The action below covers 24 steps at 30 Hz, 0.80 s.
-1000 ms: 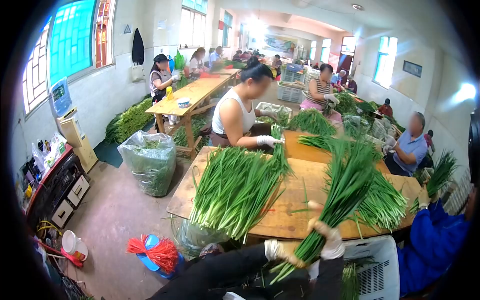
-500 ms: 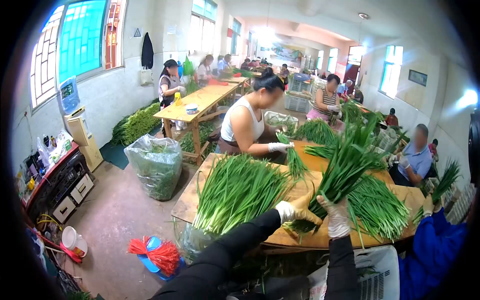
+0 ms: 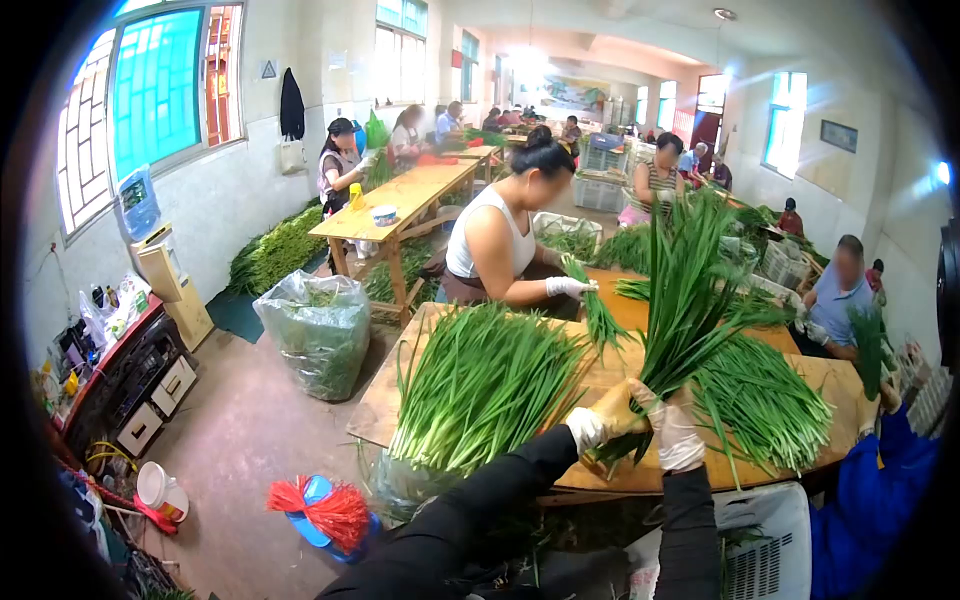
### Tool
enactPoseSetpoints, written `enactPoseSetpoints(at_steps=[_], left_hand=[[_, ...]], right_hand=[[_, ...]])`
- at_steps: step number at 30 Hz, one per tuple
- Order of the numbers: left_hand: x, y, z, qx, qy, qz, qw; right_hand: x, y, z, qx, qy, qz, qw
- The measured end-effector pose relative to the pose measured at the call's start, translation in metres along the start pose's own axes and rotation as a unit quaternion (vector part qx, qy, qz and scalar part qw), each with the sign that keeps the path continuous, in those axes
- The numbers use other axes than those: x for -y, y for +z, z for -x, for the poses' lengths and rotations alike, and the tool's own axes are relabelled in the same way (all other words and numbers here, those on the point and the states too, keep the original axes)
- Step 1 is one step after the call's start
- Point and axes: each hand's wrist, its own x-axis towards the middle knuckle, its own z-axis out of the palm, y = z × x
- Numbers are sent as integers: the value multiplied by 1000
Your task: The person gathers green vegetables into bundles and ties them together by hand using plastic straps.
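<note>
A bunch of long green Chinese chives (image 3: 690, 310) stands nearly upright over the table's front edge. My left hand (image 3: 612, 415), in a yellow-palmed glove with a white cuff, is closed around its lower stems. Against the right side of the same stems, my right hand (image 3: 672, 430) in a whitish glove grips them, its fingers partly hidden by leaves. Left of my hands lies a large chive pile (image 3: 490, 385), pale ends toward me. Another chive pile (image 3: 765, 400) is spread at the right.
Across the wooden table (image 3: 385, 395), a co-worker (image 3: 495, 235) holds a small bunch. A blue-sleeved person (image 3: 875, 500) works close on my right. Below are a white plastic crate (image 3: 765, 550) and a blue stool with red ties (image 3: 325, 510). A filled clear bag (image 3: 315, 335) stands on the floor.
The chive bunch has swung from leaning right to nearly upright, with both my hands staying at its base. The blue-sleeved person's bunch has dropped lower and shifted left.
</note>
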Motion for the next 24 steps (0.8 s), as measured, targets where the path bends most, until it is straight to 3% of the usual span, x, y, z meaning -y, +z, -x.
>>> enactPoseSetpoints(at_steps=[1,2,3,5,7,8,10,11,13,16,17,19,21,23,24], left_hand=[[-7,7,5,-21,111,-173,978],[-19,17,13,-81,210,-342,912],[-33,25,25,-89,157,-213,960],[-40,23,26,-132,168,-189,959],[-50,26,32,-165,150,-194,955],[-48,29,30,-201,164,-178,949],[-20,18,18,-226,204,-120,945],[-7,7,15,-182,139,-61,971],[-3,15,27,-187,75,-5,979],[-21,36,43,-152,128,-2,980],[-25,40,43,-151,128,-3,980],[-34,47,43,-188,215,-153,946],[-53,54,46,-170,208,-134,954],[-52,50,44,-107,199,-186,956],[-43,41,41,-53,237,-220,945]], right_hand=[[15,-8,-1,29,5,36,999],[-1,-21,2,42,-29,91,995],[-17,-35,5,51,-64,145,986],[-45,-46,34,99,5,167,981],[-91,-14,71,111,17,56,992],[-154,12,84,89,71,-46,992],[-177,39,92,9,57,-99,993],[-162,49,94,-42,61,-161,984],[-133,69,99,-144,48,-280,948],[-132,67,101,-133,-9,3,991],[-136,65,101,-134,-10,3,991],[-147,60,97,-130,-32,72,988],[-125,47,82,-95,-27,37,994],[-127,40,82,-60,-15,4,998],[-144,42,91,-71,1,35,997]])
